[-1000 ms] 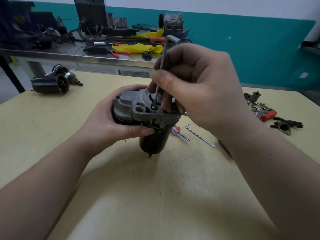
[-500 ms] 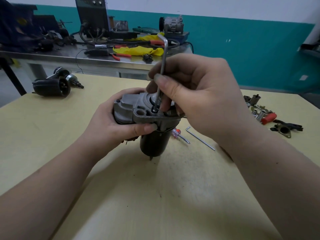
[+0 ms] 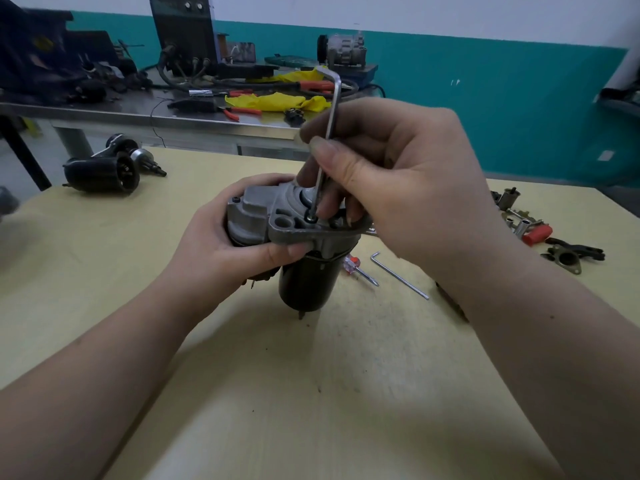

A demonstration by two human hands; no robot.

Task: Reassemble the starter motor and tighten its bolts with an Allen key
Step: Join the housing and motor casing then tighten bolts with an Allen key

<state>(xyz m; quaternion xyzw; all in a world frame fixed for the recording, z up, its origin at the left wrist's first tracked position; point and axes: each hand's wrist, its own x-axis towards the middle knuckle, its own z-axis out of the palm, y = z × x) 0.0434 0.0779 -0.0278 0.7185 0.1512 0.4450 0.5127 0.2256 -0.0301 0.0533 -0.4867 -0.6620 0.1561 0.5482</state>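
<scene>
The key (image 3: 329, 133) stands near upright in the bolt (image 3: 310, 219), pinched by the right hand (image 3: 398, 181); the left hand (image 3: 221, 244) clamps the motor (image 3: 298, 258) just beside.

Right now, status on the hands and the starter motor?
Left hand grips starter motor, upright on table. Right hand pinches Allen key, tip in bolt. Nothing blocking.

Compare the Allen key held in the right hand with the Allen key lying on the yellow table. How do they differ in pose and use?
The held Allen key stands nearly upright; the spare Allen key lies flat on the table.
The held one is pinched by the right hand, its tip in a bolt on the starter motor; the spare one is untouched.
The held one looks thicker.
Both are L-shaped bare metal.
</scene>
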